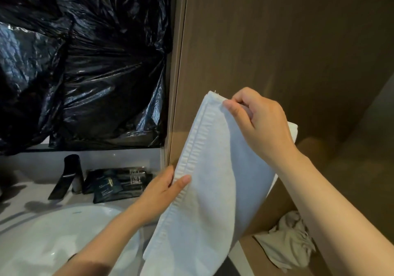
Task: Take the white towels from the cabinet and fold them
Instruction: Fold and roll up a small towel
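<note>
Now your towel [209,190] slants from 1 down to 7 o'clock, right hand [258,122] pinching its top corner, left hand [164,190] pinching the edge midway.

The left hand [164,188] and right hand [260,124] are bare, with short, plain nails on the thumbs. The left forearm [110,237] and right forearm [341,211] are bare as well, uncovered along all that shows. At the lower edge of the left forearm sits a small dark sliver [72,257], perhaps a band or strap; too little shows to tell.
</note>
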{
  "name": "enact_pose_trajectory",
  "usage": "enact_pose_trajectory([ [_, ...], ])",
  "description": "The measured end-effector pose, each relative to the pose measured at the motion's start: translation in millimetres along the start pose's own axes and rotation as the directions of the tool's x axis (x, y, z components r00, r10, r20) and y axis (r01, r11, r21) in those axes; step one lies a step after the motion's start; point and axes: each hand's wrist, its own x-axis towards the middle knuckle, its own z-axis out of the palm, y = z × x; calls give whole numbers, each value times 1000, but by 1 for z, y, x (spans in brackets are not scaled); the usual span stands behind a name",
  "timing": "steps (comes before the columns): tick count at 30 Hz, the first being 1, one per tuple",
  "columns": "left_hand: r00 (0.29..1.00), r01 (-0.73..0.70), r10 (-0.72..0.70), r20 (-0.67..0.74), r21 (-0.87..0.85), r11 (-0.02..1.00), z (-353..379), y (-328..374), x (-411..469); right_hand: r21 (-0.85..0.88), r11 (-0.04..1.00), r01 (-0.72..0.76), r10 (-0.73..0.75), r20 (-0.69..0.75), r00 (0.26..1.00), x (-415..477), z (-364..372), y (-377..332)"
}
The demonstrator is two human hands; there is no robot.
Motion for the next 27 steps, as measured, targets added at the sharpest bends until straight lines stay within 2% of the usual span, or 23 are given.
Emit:
enact_pose_trajectory([
  [4,997,-50,49,-67,-5,999,7,-5,-2,-17,998,-65,64,-43,997,-3,2,9],
  [8,975,-147,171,-142,162,976,-17,1,1,55,982,-180,185,-94,978,-11,0,23],
  [11,973,-202,222,-58,241,949,-48,16,6,138,942,-306,316,-58,947,-32,4,37],
  [15,984,-125,76,163,314,941,-59,22,8,241,841,-485,481,78,873,-78,27,55],
  [19,960,-62,-27,279,306,950,-31,3,-2,281,761,-584,571,136,810,-128,48,64],
  [24,911,14,-125,394,273,962,-13,-16,-26,321,674,-666,616,253,746,-183,67,68],
  [27,850,79,-228,476,312,947,-14,-21,-29,330,609,-722,650,313,692,-207,80,67],
])
